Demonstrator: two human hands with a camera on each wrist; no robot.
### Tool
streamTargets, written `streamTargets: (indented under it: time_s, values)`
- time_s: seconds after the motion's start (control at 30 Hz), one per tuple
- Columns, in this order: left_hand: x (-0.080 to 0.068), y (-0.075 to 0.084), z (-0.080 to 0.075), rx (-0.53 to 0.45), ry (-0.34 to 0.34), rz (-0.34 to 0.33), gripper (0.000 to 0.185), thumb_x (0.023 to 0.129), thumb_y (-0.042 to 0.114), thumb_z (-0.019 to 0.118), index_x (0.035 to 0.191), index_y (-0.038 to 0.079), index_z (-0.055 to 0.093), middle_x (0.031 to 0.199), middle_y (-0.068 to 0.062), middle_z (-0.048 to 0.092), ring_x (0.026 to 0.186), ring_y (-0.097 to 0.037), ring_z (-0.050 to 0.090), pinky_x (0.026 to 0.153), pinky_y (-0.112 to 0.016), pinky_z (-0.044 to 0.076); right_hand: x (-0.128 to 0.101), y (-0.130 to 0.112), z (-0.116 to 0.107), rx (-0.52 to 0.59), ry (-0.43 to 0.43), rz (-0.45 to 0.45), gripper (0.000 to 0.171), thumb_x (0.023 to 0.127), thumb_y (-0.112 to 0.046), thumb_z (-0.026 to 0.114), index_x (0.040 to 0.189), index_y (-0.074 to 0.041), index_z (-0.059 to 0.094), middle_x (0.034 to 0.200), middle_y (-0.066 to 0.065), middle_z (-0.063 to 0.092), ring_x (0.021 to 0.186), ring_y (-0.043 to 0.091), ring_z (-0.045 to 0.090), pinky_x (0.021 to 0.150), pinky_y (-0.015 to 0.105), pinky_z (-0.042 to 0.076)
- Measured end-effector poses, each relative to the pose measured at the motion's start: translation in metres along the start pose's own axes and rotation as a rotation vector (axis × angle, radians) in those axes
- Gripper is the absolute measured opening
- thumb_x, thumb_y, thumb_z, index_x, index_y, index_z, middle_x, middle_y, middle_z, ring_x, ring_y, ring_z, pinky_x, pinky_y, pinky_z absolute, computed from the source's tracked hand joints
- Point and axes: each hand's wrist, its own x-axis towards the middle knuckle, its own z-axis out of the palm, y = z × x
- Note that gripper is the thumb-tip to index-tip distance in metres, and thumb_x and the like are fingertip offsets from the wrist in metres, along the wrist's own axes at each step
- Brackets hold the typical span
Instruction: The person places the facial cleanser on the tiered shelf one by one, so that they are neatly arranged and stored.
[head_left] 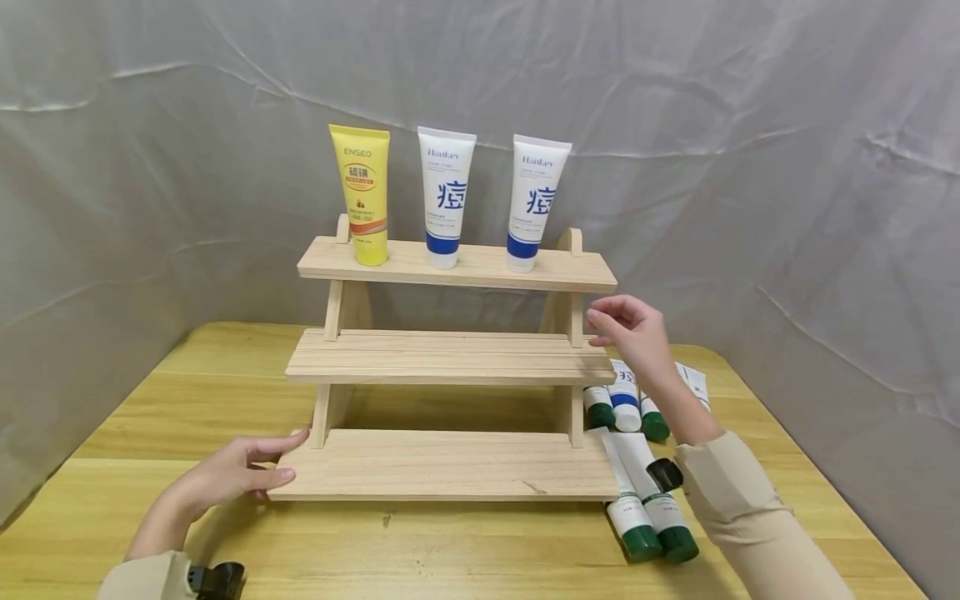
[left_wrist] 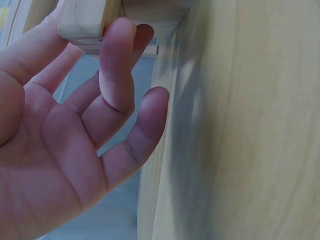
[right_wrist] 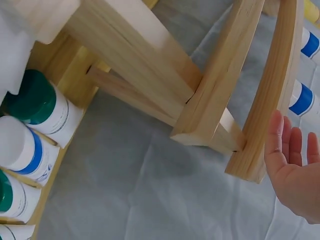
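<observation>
A three-tier wooden display stand (head_left: 450, 358) stands on the table. My left hand (head_left: 232, 471) grips the left end of its bottom step, with fingers bent around the wooden end (left_wrist: 82, 20) in the left wrist view. My right hand (head_left: 633, 333), holding nothing, is raised beside the stand's right side, between the top and middle steps; its fingers (right_wrist: 275, 140) are loosely bent. Along the top step stand a yellow tube (head_left: 367, 196) at the left and two white tubes with blue bands, one in the middle (head_left: 447, 196) and one at the right (head_left: 536, 204), all caps down.
Several white tubes with green caps (head_left: 641, 537) lie on the table (head_left: 450, 554) to the stand's right, under my right forearm. Among them is a white tube with a blue band (head_left: 624, 396). Grey cloth (head_left: 712, 167) hangs behind and at both sides.
</observation>
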Motion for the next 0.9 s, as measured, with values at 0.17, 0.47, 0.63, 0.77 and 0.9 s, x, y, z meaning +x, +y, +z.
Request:
streamTargets:
  time_s: [0.17,0.47,0.63,0.77,0.9]
  values:
    - [0.0,0.0,0.0,-0.008,0.002,-0.014,0.058,0.09,0.013,0.058,0.132,-0.017,0.03,0.132,-0.043,0.02,0.055,-0.007,0.047,0.051,-0.028,0.047,-0.011,0.001,-0.009,0.019,-0.007,0.004,0.026,0.089,-0.013,0.06,0.102,0.01,0.055,0.083,-0.001,0.062,0.075,0.008,0.062,0.066,0.024,0.053]
    - [0.0,0.001,0.001,-0.009,0.006,-0.014,0.058,0.09,0.013,0.058,0.131,-0.017,0.03,0.133,-0.042,0.02,0.056,-0.008,0.048,0.052,-0.028,0.047,-0.034,0.009,-0.023,0.05,-0.028,0.018,0.015,0.09,-0.01,0.059,0.097,0.004,0.059,0.082,-0.006,0.062,0.075,0.009,0.061,0.066,0.023,0.053]
    - [0.0,0.0,0.001,-0.003,0.005,-0.011,0.058,0.09,0.013,0.058,0.13,-0.018,0.03,0.132,-0.043,0.021,0.056,-0.008,0.048,0.052,-0.028,0.047,-0.046,0.019,-0.033,0.052,-0.013,0.044,0.009,0.09,-0.009,0.058,0.094,-0.002,0.061,0.082,-0.006,0.061,0.074,0.007,0.061,0.065,0.023,0.053]
    - [0.0,-0.002,0.001,-0.012,-0.002,-0.001,0.056,0.09,0.011,0.057,0.131,-0.017,0.03,0.131,-0.045,0.022,0.057,-0.007,0.049,0.052,-0.028,0.047,-0.054,0.026,-0.042,0.103,-0.008,0.054,0.007,0.09,-0.006,0.058,0.089,-0.01,0.063,0.082,-0.004,0.063,0.074,0.007,0.062,0.064,0.025,0.053]
    - [-0.001,-0.003,0.0,-0.031,-0.01,0.005,0.053,0.091,0.011,0.056,0.136,-0.007,0.034,0.13,-0.045,0.024,0.058,-0.007,0.05,0.053,-0.028,0.048,-0.063,0.034,-0.05,0.102,-0.014,0.079,0.006,0.09,-0.005,0.057,0.091,-0.002,0.062,0.081,-0.004,0.063,0.073,0.006,0.062,0.063,0.024,0.053]
